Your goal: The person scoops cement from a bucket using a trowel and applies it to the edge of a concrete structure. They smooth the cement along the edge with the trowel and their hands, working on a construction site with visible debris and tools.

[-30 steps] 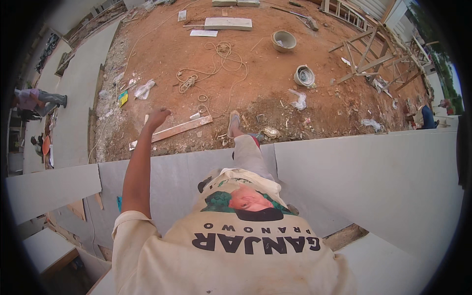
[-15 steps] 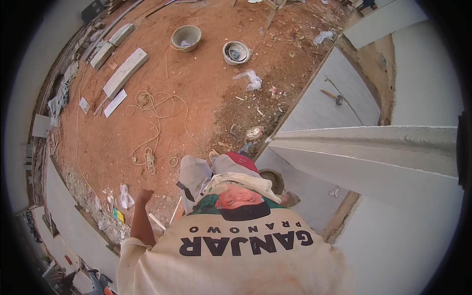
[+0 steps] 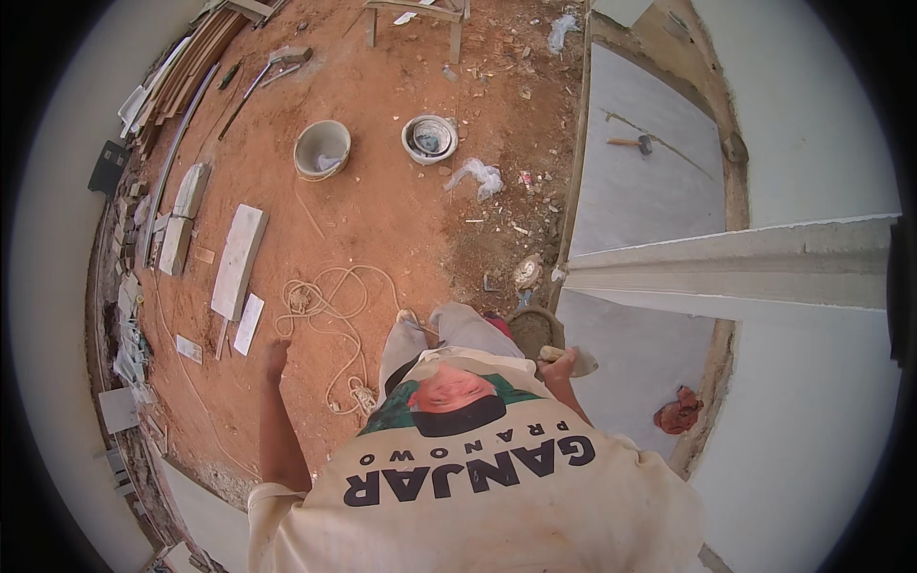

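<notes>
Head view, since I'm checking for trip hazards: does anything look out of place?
Yes: the rope sprawls in loose, untidy loops across the bare earth beside the person's foot, not neatly coiled; it could catch a step.

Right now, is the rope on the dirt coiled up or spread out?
Mostly spread out: the rope lies in loose loops across the dirt, with two bunched clumps.

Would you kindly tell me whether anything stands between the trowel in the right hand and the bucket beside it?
Nothing visible does: the right hand holds the trowel close beside the bucket, though whether they touch is unclear.
</notes>
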The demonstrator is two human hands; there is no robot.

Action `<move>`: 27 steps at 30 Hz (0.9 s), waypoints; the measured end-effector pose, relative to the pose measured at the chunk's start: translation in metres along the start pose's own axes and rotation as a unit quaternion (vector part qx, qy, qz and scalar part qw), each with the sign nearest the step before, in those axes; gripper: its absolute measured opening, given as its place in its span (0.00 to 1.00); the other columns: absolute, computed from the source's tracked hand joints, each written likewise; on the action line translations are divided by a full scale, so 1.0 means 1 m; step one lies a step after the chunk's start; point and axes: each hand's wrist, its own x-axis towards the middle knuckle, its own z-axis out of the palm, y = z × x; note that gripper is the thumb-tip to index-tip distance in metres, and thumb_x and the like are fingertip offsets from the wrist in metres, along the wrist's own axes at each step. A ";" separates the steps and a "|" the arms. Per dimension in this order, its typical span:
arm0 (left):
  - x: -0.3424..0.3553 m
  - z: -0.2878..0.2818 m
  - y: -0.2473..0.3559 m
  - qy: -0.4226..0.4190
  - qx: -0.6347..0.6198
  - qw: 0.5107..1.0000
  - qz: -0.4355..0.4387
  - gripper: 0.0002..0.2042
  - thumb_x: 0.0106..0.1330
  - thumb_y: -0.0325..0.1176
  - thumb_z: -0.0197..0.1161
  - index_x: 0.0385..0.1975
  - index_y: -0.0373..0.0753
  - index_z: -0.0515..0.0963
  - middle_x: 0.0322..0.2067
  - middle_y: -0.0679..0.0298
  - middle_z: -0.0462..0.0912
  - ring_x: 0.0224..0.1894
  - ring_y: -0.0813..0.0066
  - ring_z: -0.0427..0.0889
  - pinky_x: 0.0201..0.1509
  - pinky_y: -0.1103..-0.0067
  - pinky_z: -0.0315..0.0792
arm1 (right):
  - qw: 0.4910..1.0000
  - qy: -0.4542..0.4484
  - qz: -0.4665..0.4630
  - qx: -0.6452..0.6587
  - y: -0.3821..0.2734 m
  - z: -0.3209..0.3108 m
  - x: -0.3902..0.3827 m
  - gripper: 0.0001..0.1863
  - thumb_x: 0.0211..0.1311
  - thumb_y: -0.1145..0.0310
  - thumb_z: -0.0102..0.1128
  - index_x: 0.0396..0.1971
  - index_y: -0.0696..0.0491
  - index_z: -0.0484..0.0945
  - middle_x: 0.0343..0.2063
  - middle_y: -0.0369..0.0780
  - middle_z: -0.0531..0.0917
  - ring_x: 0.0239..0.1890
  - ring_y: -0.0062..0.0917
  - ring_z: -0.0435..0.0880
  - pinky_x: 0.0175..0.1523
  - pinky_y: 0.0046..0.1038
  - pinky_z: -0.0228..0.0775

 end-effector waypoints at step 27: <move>0.251 0.223 0.517 -0.362 0.464 0.804 0.091 0.47 0.60 0.57 0.59 0.68 0.24 0.53 0.66 0.38 0.59 0.70 0.48 0.60 0.73 0.69 0.56 | 0.992 0.019 -0.108 -0.068 -0.012 0.449 0.144 0.12 0.53 0.61 0.60 0.35 0.44 0.69 0.34 0.31 0.67 0.36 0.23 0.71 0.41 0.33 0.70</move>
